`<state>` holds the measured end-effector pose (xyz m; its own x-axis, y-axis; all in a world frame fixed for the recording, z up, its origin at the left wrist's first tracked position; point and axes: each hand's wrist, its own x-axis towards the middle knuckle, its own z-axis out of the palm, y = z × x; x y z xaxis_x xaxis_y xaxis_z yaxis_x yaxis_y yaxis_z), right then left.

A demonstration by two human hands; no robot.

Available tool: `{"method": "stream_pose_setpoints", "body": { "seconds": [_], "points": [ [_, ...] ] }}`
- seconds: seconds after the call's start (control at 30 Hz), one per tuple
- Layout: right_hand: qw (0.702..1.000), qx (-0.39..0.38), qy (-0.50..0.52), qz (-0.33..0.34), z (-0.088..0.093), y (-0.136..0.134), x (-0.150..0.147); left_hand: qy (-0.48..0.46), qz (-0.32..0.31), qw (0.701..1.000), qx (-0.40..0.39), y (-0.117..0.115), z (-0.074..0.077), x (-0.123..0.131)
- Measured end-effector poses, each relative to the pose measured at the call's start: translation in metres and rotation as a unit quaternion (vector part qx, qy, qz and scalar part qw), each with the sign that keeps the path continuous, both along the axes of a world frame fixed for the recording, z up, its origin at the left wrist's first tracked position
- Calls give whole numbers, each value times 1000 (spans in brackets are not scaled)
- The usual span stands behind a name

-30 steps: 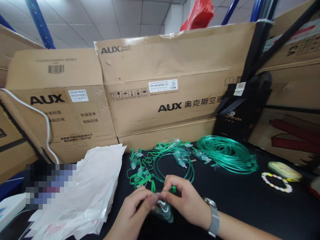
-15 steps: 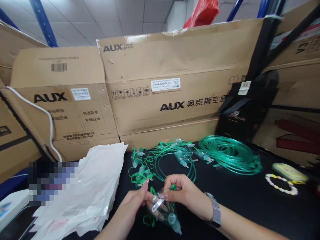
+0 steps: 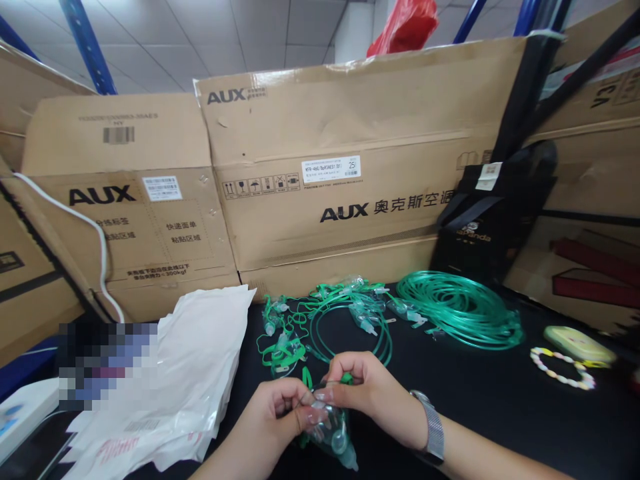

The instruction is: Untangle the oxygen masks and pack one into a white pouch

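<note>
Near the front edge of the view, a clear green oxygen mask (image 3: 334,437) hangs between my hands, its narrow connector end pointing down and to the right. My left hand (image 3: 285,410) pinches the mask's upper edge between thumb and fingers. Right beside it, my right hand (image 3: 357,385) grips the same edge, fingers curled and thumb pressed down. The metal nose strip is mostly covered by my fingertips. Bits of green elastic strap (image 3: 307,379) stick up behind the hands. Beyond them lie several more masks (image 3: 364,319) with tangled green straps and a loop of thin tubing.
A big coil of green tubing (image 3: 460,310) lies at the back right. White plastic packages (image 3: 200,353) are stacked on the left. A bead bracelet (image 3: 563,373) and a yellow-green case (image 3: 580,343) rest at the right. Cardboard boxes (image 3: 280,220) and a black bag (image 3: 480,233) stand behind.
My left hand has turned over and closed: its thumb, raised before, now presses on the mask's edge beside my right thumb. The metal strip, visible before, is now mostly covered.
</note>
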<state>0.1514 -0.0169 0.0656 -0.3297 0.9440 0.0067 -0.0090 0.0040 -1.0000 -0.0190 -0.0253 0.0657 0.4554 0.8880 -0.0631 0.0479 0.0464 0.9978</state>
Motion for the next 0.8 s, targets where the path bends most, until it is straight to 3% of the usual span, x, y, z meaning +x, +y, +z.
{"method": "stream_pose_setpoints", "body": {
  "seconds": [0.33, 0.5, 0.8],
  "points": [
    [989, -78, 123, 28, 11, -1, 3, -84, -32, 996, -10, -2, -7, 0],
    [977, -134, 153, 62, 10, -8, -1, -108, -43, 993, 27, -5, -6, 1],
    [998, -25, 44, 25, 11, -5, 3, 27, -46, 995, 87, -4, 3, -2]
  ]
}}
